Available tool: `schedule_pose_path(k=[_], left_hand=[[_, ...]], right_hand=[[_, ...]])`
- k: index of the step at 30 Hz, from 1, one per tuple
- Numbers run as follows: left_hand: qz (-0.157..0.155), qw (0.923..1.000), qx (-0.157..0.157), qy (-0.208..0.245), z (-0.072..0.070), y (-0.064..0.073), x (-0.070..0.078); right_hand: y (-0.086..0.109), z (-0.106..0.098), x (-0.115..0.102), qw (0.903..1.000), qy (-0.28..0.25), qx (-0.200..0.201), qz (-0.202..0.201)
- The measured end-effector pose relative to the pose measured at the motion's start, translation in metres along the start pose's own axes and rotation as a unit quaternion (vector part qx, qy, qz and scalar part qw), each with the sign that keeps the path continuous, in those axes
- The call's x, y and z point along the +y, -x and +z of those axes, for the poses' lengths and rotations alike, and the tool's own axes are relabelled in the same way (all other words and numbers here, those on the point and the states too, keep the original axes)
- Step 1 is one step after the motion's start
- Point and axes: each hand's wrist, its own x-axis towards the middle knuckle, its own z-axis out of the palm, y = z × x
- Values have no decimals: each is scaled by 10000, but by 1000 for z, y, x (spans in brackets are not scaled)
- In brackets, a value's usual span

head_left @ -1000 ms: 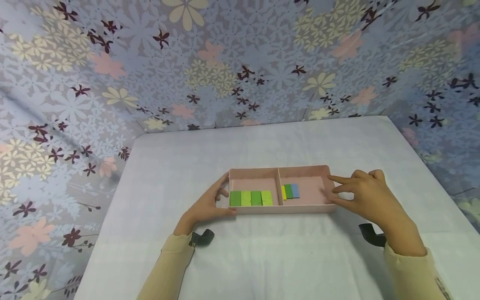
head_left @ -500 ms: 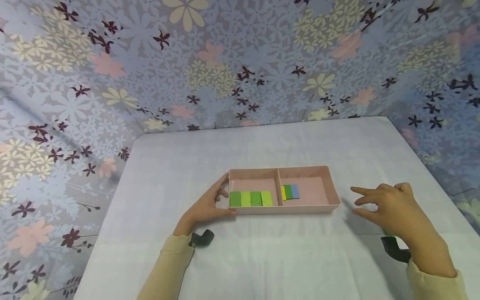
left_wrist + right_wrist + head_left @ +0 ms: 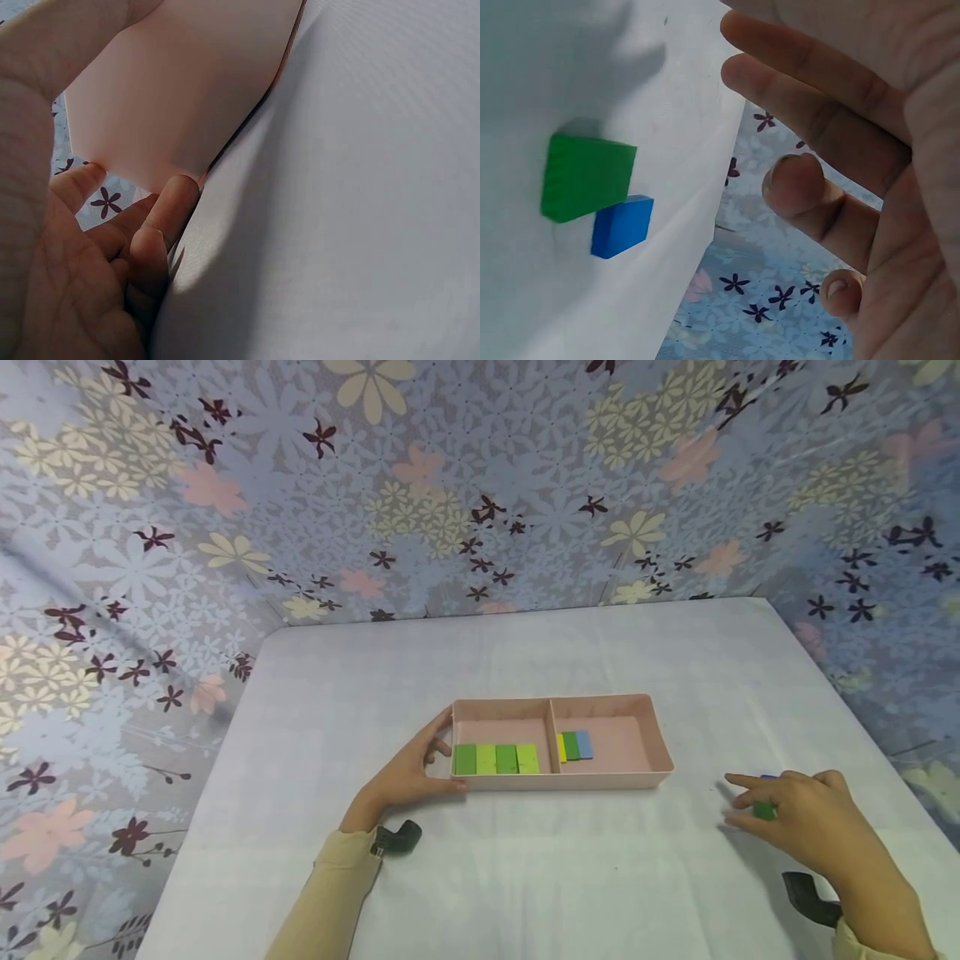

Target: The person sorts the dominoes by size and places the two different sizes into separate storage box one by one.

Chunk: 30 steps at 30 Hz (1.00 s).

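A long pink two-compartment box (image 3: pixel 555 782) lies on the white-covered table. My left hand (image 3: pixel 401 777) holds its left end, thumb along the front wall and fingers at the end wall. Several light and dark green blocks (image 3: pixel 486 759) line the front of the left compartment. In the right compartment, a yellow piece (image 3: pixel 561 747), a green block (image 3: pixel 572 746) and a light blue block (image 3: pixel 584 745) sit against the divider. Right of the box, my right hand (image 3: pixel 813 818) hovers with fingers apart, holding nothing, over a loose green block (image 3: pixel 589 176) and blue block (image 3: pixel 622 226).
A white cloth (image 3: pixel 540 877) covers the table. Flower-patterned fabric (image 3: pixel 480 485) rises behind the table and at both sides. Dark wrist mounts (image 3: pixel 397 837) show at both sleeves.
My right hand has moved off the box's right end, to the right and toward me, over the loose blocks. My left hand keeps its hold on the box.
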Motion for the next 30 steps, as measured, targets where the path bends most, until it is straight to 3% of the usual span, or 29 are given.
schedule_pose_path(k=[18,30], left_hand=[[0,10000,-28,-57,-1,0,1],[-7,10000,-33,-15,0,0,1]], right_hand=[[11,9,19,9980,-180,-612,20],[16,15,23,9974,-230,-680,73]])
